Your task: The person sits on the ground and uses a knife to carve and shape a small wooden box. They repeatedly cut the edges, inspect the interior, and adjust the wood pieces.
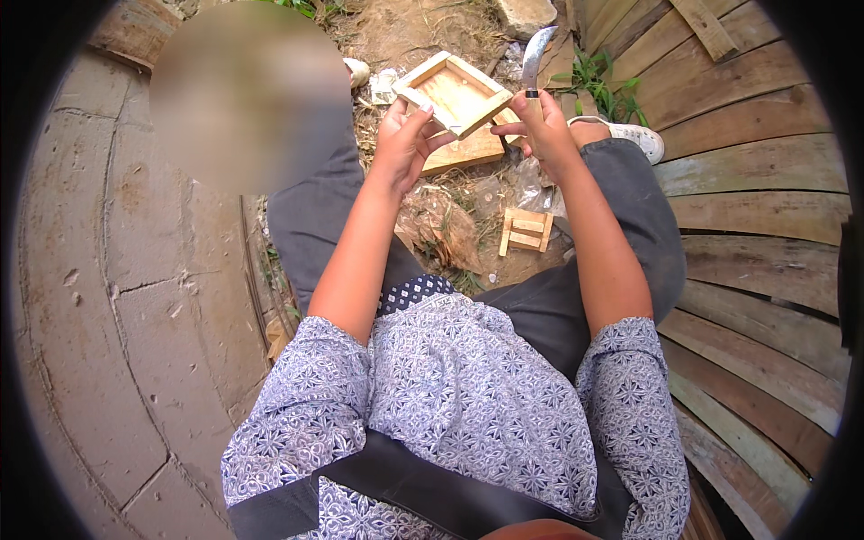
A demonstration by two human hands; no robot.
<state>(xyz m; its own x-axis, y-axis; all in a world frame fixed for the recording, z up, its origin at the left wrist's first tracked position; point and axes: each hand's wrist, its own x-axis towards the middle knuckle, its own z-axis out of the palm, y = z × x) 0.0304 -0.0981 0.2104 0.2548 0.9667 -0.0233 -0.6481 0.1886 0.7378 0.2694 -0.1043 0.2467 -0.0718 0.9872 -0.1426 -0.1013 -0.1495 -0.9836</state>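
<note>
My left hand [409,141] is closed on the left corner of a shallow, square wooden box [493,106] with raised sides, held tilted above the ground. In my right hand [547,135] is a curved knife [537,58], its hooked metal blade pointing up and its pale handle in my grip. The right hand's fingers reach toward the box's right corner; whether they touch it I cannot tell. Below the box lies another light wooden piece [463,155], partly hidden. A small slatted wooden piece [526,230] rests on the ground between my legs.
Wooden planks [756,193] run along my right side. A cracked concrete slab [90,270] spans the left. Clear plastic [531,187], dry husk-like debris [441,225] and a stone [526,13] lie on the dirt. My white shoe [637,139] is by green weeds [612,90]. The upper left is blurred.
</note>
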